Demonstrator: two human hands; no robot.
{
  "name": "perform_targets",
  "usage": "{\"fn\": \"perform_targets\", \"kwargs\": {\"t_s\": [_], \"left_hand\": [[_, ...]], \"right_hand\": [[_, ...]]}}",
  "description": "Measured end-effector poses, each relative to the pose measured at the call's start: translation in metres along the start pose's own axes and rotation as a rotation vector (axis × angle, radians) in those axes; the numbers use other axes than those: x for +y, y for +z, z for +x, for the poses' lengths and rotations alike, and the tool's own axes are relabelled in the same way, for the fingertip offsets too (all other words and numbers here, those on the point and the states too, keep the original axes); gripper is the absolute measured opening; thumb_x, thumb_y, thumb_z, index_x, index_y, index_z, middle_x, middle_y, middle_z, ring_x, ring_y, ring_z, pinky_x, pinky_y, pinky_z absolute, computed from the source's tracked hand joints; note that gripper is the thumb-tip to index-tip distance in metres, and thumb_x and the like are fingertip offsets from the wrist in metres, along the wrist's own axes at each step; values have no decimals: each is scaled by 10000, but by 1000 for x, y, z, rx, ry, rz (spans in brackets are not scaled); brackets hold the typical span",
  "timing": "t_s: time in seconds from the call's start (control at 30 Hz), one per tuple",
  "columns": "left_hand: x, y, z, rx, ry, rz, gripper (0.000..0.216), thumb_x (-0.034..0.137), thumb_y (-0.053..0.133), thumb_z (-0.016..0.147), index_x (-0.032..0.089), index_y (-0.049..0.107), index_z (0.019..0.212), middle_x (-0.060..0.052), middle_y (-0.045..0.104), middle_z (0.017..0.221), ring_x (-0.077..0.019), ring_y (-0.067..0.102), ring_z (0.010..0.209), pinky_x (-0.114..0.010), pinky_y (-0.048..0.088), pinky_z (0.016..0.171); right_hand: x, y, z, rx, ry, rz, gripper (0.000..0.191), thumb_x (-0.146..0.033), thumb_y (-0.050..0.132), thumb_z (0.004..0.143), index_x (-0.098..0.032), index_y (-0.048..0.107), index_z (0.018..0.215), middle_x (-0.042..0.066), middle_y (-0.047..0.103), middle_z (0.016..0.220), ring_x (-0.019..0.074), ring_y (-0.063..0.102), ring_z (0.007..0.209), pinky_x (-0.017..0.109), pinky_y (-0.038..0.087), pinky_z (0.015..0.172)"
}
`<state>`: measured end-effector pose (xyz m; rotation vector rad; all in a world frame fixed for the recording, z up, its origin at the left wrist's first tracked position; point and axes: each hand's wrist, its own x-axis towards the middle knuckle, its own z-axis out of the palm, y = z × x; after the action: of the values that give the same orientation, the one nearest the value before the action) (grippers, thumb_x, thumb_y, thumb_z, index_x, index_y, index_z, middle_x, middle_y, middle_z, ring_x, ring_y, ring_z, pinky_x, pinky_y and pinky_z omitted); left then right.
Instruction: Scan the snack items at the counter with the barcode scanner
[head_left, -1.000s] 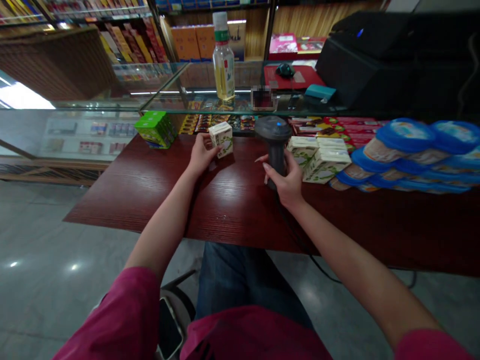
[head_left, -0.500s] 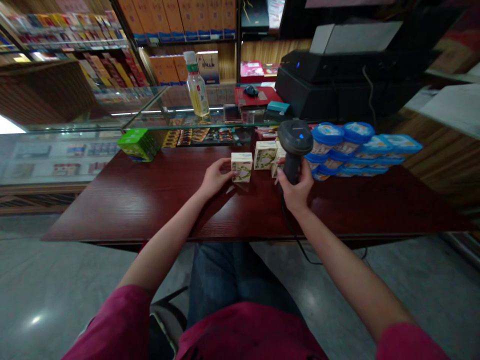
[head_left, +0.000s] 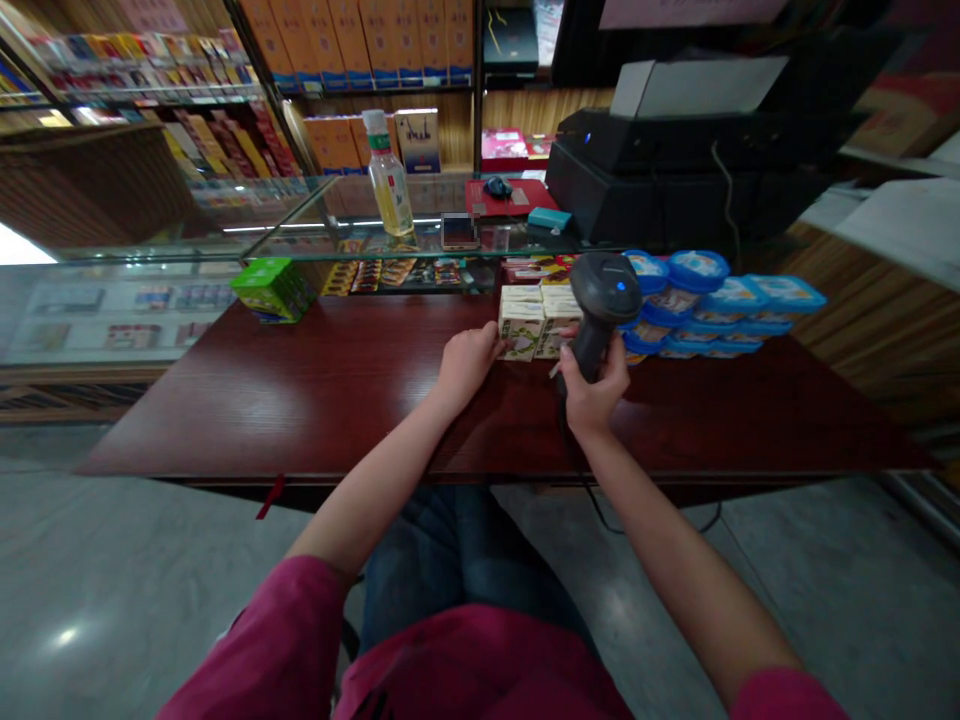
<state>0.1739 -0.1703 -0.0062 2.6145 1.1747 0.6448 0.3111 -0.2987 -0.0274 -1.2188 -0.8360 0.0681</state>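
My right hand (head_left: 596,390) is wrapped around the handle of a black barcode scanner (head_left: 606,288), held upright with a blue light glowing on its head. Its cable runs down over the table's front edge. Small cream cartons with green print stand in a tight block just left of the scanner. With fingers curled in, my left hand (head_left: 469,370) presses on the left side of the nearest carton (head_left: 520,335). Another carton (head_left: 553,333) is beside it, partly covered by my right fingers. The far fingers of my left hand are hidden.
Blue-lidded tubs (head_left: 697,270) are stacked at the right of the dark red table (head_left: 300,400). A green pack (head_left: 272,288) sits at its left. Behind are a glass counter with a bottle (head_left: 390,180), a mouse (head_left: 497,187) and a black machine (head_left: 675,190).
My left hand has moved right with the carton, which now stands against the others instead of apart. The scanner in my right hand has shifted slightly right and down.
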Motion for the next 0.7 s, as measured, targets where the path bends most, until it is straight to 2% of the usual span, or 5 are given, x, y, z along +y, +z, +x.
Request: {"fn": "perform_targets", "kwargs": {"t_s": [0.3, 0.43, 0.57, 0.63, 0.7], "left_hand": [[1, 3, 4, -40, 67, 90, 290, 464, 550, 1106, 244, 738, 1085, -143, 825, 1005, -336, 795, 950, -359, 473, 720], [-12, 2, 10, -80, 176, 64, 272, 450, 584, 1097, 236, 740, 1160, -141, 820, 1100, -321, 784, 1028, -354, 490, 748], [-68, -9, 9, -97, 357, 56, 216, 387, 602, 1088, 248, 766, 1070, -106, 801, 1191, -266, 742, 1143, -339, 529, 880], [-109, -21, 3, -21, 310, 73, 234, 370, 579, 1092, 248, 768, 1029, -98, 792, 1196, -251, 722, 1163, -344, 534, 949], [-151, -39, -4, 97, 175, 73, 251, 378, 561, 1090, 249, 764, 1019, -108, 780, 1183, -267, 704, 1168, -378, 533, 1005]], "right_hand": [[-9, 9, -4, -61, -23, -41, 451, -415, 790, 862, -274, 634, 1261, 126, 773, 1115, 336, 762, 1056, 506, 661, 844], [-15, 13, -6, -94, -26, -42, 394, -416, 820, 848, -251, 669, 1172, 128, 780, 1086, 324, 765, 989, 510, 657, 856], [-18, 28, -14, -266, 37, 28, 319, -409, 830, 871, -257, 698, 1118, 102, 790, 1058, 266, 747, 808, 434, 644, 720], [-17, 40, -22, -391, 114, 100, 288, -394, 824, 895, -258, 702, 1118, 80, 796, 1064, 206, 696, 673, 383, 612, 628], [-17, 55, -30, -512, 201, 171, 264, -386, 821, 909, -254, 698, 1102, 64, 797, 1078, 159, 641, 581, 355, 587, 558]]}}
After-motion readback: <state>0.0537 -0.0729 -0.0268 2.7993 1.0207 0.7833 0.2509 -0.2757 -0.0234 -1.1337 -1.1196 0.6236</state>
